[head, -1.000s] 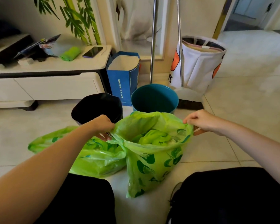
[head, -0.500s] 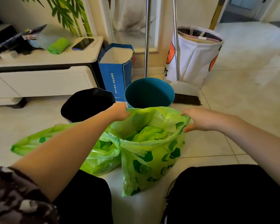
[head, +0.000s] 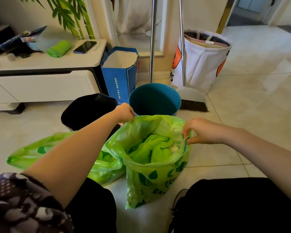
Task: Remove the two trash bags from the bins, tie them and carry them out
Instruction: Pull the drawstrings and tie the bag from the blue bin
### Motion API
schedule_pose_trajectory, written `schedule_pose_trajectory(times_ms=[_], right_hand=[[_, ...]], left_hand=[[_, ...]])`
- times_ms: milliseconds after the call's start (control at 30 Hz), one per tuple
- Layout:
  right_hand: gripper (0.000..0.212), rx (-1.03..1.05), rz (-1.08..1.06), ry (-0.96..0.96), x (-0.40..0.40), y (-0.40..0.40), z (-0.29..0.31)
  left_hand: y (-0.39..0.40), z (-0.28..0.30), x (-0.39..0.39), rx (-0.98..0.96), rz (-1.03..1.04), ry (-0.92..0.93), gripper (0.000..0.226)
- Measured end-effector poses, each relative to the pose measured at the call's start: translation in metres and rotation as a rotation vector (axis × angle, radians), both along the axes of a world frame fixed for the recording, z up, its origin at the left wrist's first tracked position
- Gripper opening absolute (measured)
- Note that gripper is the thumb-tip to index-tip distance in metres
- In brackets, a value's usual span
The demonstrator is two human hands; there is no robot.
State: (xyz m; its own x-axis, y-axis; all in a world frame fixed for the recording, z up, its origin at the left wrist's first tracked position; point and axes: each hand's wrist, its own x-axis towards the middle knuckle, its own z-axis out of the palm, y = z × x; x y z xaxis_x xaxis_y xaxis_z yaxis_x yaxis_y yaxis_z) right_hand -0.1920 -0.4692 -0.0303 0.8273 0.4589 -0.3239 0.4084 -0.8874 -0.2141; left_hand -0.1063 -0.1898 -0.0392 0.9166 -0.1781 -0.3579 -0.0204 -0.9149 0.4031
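Observation:
A green trash bag [head: 154, 179] stands open on the floor between my knees, with crumpled green plastic inside. My left hand [head: 124, 113] grips the far left part of its rim. My right hand [head: 200, 132] pinches the right rim between thumb and fingers. A second green trash bag [head: 40, 148] lies slumped on the floor to the left, partly hidden by my left forearm. Behind them stand a black bin [head: 89, 110] and a teal bin [head: 154, 100], both without a bag.
A blue paper bag [head: 119, 73] stands behind the bins beside a white cabinet [head: 40, 81] with a phone and a green roll on top. A broom [head: 191, 100], a metal pole and a white fabric basket [head: 202, 61] stand at the back right. Tiled floor extends right.
My left hand has shifted from the near left rim to the far rim by the teal bin. My right hand has moved inward and now pinches the right rim.

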Motion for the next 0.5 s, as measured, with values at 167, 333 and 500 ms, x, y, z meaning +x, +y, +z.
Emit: schedule_pose_trajectory(times_ms=[167,333,500], right_hand=[[0.017,0.012,-0.027,-0.076,-0.004,0.004,0.008],[0.027,0.096,-0.09,-0.166,-0.008,0.005,0.017],[0.016,0.339,-0.267,-0.151,-0.005,0.008,0.027]], left_hand=[[0.006,0.01,-0.002,-0.159,0.1,0.007,0.01],[0.012,0.014,-0.005,-0.256,0.155,-0.021,0.008],[0.019,0.023,-0.007,-0.307,0.173,-0.048,0.008]])
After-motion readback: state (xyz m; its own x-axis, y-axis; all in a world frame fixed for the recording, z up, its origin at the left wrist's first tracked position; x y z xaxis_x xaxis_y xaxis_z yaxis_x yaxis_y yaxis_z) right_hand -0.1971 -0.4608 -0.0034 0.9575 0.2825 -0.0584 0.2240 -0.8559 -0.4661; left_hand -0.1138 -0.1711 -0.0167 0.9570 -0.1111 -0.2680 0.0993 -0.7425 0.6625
